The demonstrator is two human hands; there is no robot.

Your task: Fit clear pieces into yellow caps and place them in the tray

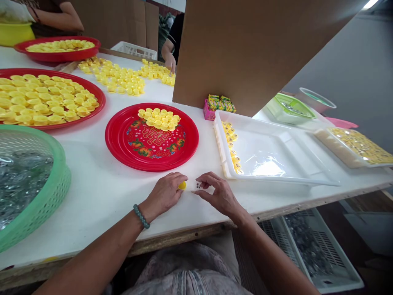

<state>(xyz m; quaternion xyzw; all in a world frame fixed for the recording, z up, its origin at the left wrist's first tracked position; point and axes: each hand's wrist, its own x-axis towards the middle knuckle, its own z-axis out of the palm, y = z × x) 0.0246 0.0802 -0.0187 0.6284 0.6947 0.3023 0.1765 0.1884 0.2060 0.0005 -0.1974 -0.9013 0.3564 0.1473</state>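
Note:
My left hand (166, 190), with a beaded bracelet at the wrist, is closed on a small yellow plastic cup-like piece (182, 185). A short gap to the right, my right hand (216, 192) pinches a small clear piece with dark printed marks (198, 186) between thumb and fingers. Both hands are low over the white table near its front edge. Just beyond them lies a red round tray (150, 162) with a printed pattern and a cluster of yellow pieces (159, 119) at its back.
A white tray (276, 178) at right has yellow pieces along its left side. At left stand a green basket (61, 184) of clear parts and a red tray (100, 100) full of yellow pieces. A cardboard panel (233, 53) rises behind. A co-worker's hand (170, 63) touches loose yellow pieces.

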